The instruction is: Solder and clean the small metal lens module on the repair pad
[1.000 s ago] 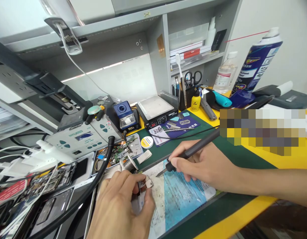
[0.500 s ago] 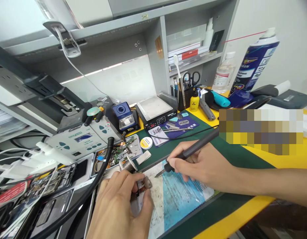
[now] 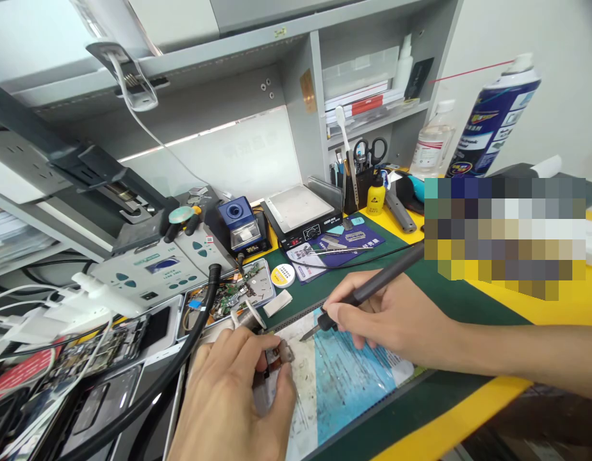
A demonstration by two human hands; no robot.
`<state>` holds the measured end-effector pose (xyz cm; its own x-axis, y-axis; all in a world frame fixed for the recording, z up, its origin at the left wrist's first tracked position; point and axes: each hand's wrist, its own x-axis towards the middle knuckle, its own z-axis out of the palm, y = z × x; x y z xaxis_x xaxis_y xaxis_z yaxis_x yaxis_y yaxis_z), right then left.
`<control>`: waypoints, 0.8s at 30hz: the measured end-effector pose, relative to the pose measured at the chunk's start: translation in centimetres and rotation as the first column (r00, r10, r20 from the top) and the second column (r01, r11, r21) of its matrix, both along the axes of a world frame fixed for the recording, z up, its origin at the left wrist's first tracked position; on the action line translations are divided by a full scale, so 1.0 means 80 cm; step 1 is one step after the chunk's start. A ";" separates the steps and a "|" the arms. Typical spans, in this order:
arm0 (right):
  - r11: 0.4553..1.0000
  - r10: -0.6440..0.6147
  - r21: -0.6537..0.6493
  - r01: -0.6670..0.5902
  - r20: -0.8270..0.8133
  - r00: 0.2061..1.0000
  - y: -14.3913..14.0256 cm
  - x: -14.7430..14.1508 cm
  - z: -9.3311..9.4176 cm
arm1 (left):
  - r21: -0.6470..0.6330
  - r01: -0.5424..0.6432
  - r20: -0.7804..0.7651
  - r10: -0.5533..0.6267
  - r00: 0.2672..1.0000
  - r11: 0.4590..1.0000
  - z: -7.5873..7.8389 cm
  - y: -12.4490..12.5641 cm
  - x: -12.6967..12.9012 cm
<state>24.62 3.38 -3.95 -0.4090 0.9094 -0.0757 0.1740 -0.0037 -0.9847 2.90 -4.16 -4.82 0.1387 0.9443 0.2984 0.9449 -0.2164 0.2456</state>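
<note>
Sitting pinched between the thumb and fingers of the left hand [image 3: 238,387], a small component [image 3: 285,353] lies at lower centre of the frame, partly hidden by the fingertips; that hand is nearly closed, leaving only a narrow gap. Just right of it, the right hand [image 3: 389,320] curls closed around a pen-shaped tool [image 3: 373,287], whose pointed tip slants down toward the component, apart from it. Beneath both hands is a stained white-and-blue sheet [image 3: 353,390], set over a green mat [image 3: 450,294] on the yellow bench [image 3: 450,419].

Just above the left hand stands a spool [image 3: 246,315], with a tray [image 3: 263,289] of circuit boards behind it and a round tin [image 3: 282,276] beside that tray. Farther up, near the centre, are a blue device [image 3: 236,221] and a flat-topped black unit [image 3: 300,208]. Scissors [image 3: 371,152] and a yellow bottle [image 3: 375,198] stand right of these; a tilted spray can [image 3: 495,121] fills the upper right. Blurred squares cover the tool's far end.
</note>
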 end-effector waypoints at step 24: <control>0.998 -0.016 -0.061 0.006 -0.167 0.986 0.012 0.002 -0.002 | 0.022 0.076 -0.011 -0.076 0.997 0.997 -0.001 0.004 -0.005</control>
<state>24.79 4.32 -4.10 -0.4103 0.9098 -0.0617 0.0068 -0.0646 -0.9979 2.50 -3.83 -4.92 0.2134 0.9239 0.3176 0.9279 -0.2934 0.2301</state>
